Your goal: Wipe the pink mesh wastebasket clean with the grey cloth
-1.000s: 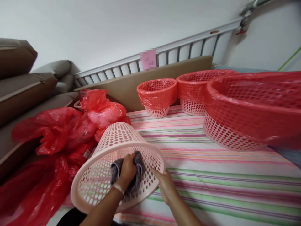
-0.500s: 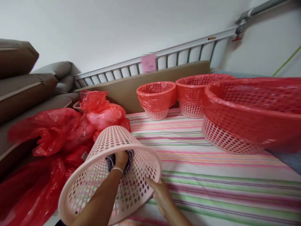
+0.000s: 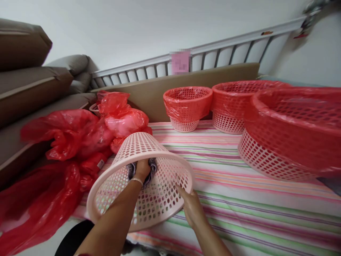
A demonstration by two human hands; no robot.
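A pale pink perforated plastic basket (image 3: pixel 138 156) lies tipped on its side on the striped bed sheet (image 3: pixel 229 192), its mouth facing me. Reaching inside it, my left hand (image 3: pixel 143 170) is closed on a dark grey patterned cloth (image 3: pixel 152 168), pressed near the inner wall; the fingertips are hidden. My right hand (image 3: pixel 189 204) grips the basket's rim at the right side, with the thumb on the inner wall.
Several pink baskets lined with red plastic bags stand at the back and right, including a small one (image 3: pixel 186 101) and a large one (image 3: pixel 274 156). Red plastic bags (image 3: pixel 71 135) pile up at left beside stacked grey-brown cushions (image 3: pixel 32 83). A radiator (image 3: pixel 149 71) runs along the wall.
The view has shifted, so the scene sits further right and slightly higher. My left hand stays inside the basket with the cloth, and my right hand keeps its hold on the rim.
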